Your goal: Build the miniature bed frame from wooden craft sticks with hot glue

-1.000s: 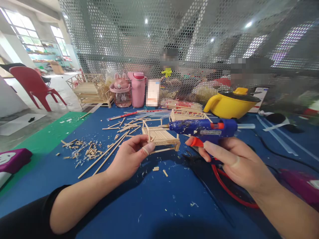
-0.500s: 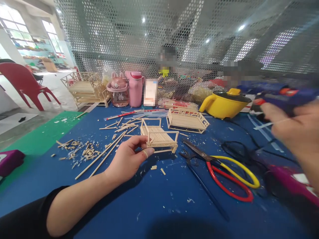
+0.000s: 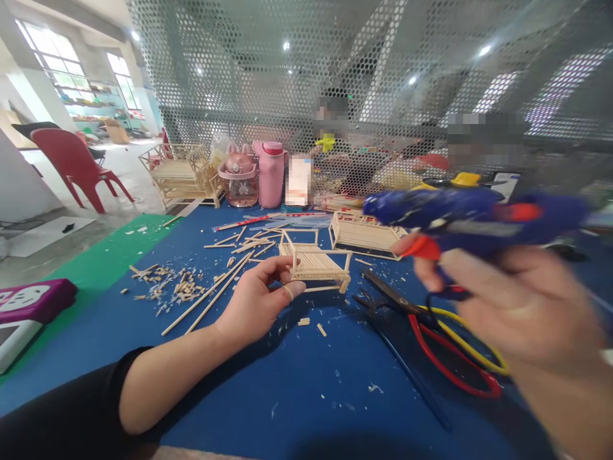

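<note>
Behind the blue worktop (image 3: 268,415) rises a perforated metal screen (image 3: 249,83). Over the worktop's right side, the right hand (image 3: 517,300) is wrapped round the handle of a blurred blue glue gun (image 3: 460,217), nozzle pointing left. Below it lie scissors (image 3: 403,300) with red and yellow handles, just beside dark pliers (image 3: 407,367). Farther back rests a stick tray (image 3: 366,236). Near the middle, the left hand (image 3: 261,294) pinches the left end of a smaller stick frame (image 3: 316,263); whether that frame touches the worktop, I cannot tell. Left of this hand lie scattered offcuts (image 3: 184,284).
</note>
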### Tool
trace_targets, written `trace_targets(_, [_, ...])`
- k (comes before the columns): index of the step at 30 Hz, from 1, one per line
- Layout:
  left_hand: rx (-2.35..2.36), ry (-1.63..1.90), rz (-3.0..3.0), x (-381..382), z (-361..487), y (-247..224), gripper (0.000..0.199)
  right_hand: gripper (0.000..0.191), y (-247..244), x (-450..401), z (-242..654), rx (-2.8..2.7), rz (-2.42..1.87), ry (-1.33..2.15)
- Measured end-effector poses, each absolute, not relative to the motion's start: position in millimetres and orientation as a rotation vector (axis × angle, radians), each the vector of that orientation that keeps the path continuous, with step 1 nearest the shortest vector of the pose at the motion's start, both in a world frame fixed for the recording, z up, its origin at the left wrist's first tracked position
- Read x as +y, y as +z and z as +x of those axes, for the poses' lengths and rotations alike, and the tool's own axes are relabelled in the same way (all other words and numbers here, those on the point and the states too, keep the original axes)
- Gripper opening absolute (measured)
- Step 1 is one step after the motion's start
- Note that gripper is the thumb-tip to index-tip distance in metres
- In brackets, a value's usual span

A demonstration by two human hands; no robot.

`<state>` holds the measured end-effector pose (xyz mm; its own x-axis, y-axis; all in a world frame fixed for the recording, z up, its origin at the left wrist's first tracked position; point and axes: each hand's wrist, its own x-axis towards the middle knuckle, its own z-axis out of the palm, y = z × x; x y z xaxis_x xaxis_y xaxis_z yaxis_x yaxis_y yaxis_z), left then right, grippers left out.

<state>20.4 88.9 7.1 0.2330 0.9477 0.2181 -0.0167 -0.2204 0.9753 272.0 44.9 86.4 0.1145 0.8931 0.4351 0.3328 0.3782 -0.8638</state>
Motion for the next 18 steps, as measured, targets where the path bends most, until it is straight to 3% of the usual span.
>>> trace_targets(8, [1.111,0.910,1.841,96,17,-3,0.027,0.042,40,50,255,-1.595,-1.338,0.687])
trace_targets(13, [1.124,0.733,2.191,97,9,11,0.007,0.040,43,49,254,-1.613,-1.290,0.640])
trace_targets(18, [1.169,0.752,2.174,105,-6,22,0.041,0.030,60,49,264,-1.927,-1.245,0.651])
